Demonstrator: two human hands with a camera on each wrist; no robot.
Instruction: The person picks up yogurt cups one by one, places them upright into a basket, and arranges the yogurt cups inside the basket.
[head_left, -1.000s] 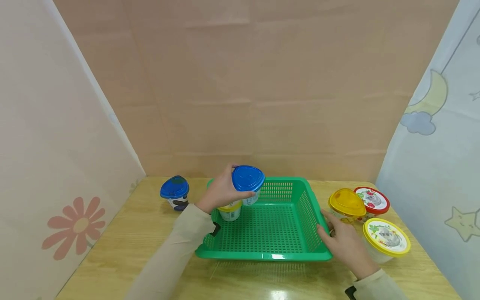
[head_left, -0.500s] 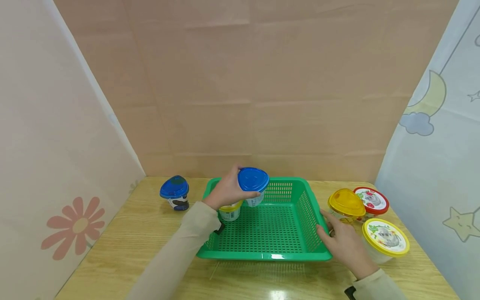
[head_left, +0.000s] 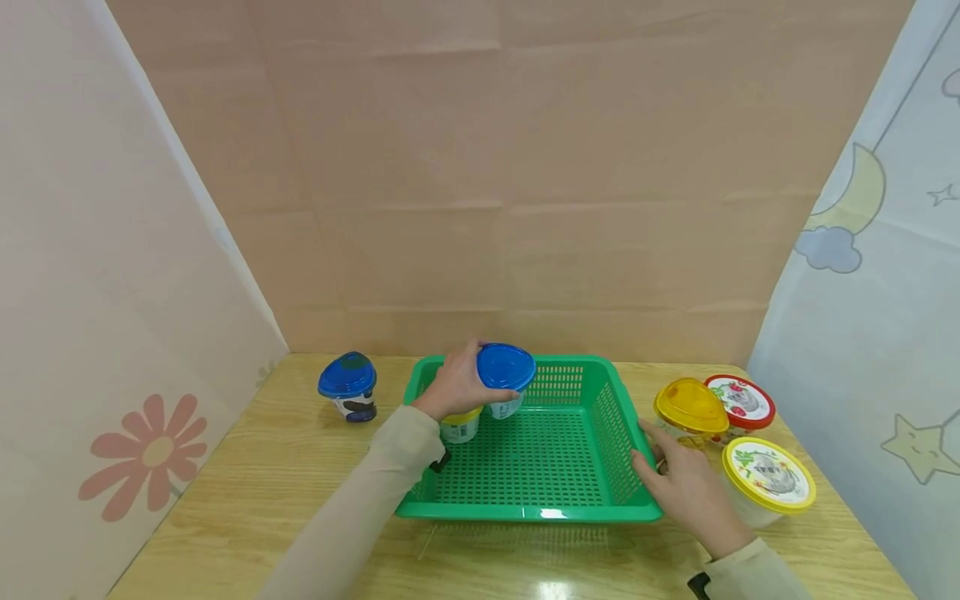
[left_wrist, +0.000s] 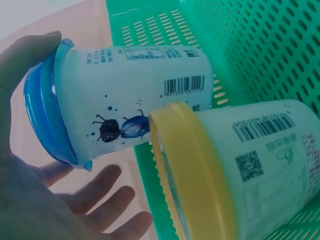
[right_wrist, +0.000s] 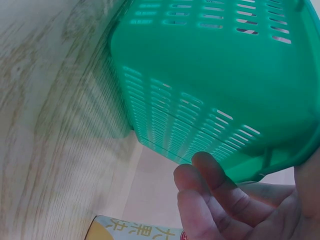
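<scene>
My left hand (head_left: pixel 459 385) holds a white plastic cup with a rounded triangular blue lid (head_left: pixel 506 365) by the lid, thumb and finger on either side. The cup is inside the back left of a green perforated basket (head_left: pixel 528 512); whether its base touches the floor I cannot tell. Right beside it in the basket sits a yellow-lidded cup (left_wrist: pixel 195 175), partly behind my left hand in the head view. My right hand (head_left: pixel 693 492) grips the basket's right rim, its fingers under the outer edge in the right wrist view.
Another blue-lidded cup (head_left: pixel 349 385) stands left of the basket. To the right stand a cup with a domed yellow lid (head_left: pixel 692 406), a red-lidded tub (head_left: pixel 742 402) and a larger yellow-lidded tub (head_left: pixel 769 475). Fabric-like walls surround the wooden table (head_left: pixel 247 492).
The left hand has brought the blue-lidded cup slightly right and then lower into the basket. The right hand stays on the rim.
</scene>
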